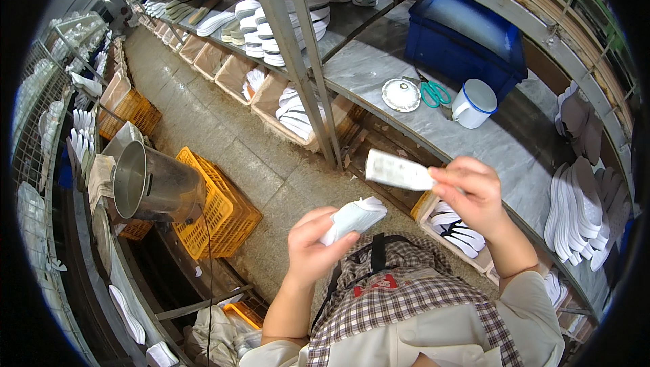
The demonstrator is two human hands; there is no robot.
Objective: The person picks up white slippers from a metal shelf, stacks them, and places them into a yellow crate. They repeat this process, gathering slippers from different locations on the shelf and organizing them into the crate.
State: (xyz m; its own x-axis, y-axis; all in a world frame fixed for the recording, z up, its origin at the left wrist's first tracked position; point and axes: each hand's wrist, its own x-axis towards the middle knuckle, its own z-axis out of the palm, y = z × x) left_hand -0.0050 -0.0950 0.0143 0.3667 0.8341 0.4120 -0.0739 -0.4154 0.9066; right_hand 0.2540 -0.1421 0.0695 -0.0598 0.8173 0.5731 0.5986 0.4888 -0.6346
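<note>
My left hand (315, 246) is closed around a white, pale-bluish wad (356, 219) that looks like folded cloth or paper; its exact kind I cannot make out. Up and to the right, my right hand (468, 189) pinches one end of a flat white piece (398, 170), wider at its far end and smudged grey. The piece points left and is held apart from the wad. Both hands are in front of my checked apron (420, 319), above the floor of the aisle.
The right bench (365, 62) bears a blue bin (467, 42), teal scissors (435, 94), a white mug (474, 104), a round lid (401, 95) and white soles (575, 208). A metal post (288, 49) rises ahead. At left, a steel pot (159, 181) stands by a yellow crate (217, 204).
</note>
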